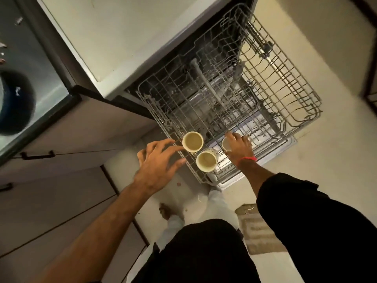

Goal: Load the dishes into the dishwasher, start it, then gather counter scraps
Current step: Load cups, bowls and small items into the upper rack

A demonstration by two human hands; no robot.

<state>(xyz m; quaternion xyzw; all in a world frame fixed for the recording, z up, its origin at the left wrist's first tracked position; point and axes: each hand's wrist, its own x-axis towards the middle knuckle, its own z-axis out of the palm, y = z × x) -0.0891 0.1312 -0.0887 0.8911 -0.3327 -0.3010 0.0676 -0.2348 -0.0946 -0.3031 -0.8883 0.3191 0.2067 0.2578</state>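
Note:
The dishwasher's grey wire upper rack is pulled out over the open door. Two cream cups stand mouth-up at its near left corner: one cup farther back and a second cup nearer me. My left hand hovers just left of them with fingers spread, its fingertips close to the first cup. My right hand, with a red thread at the wrist, grips a third cup at the rack's near edge; most of that cup is hidden under the fingers.
A dark counter at the left carries a dark blue bowl and small scraps. Cabinet drawers with black handles sit below it. My feet and a small floor mat are near the dishwasher door.

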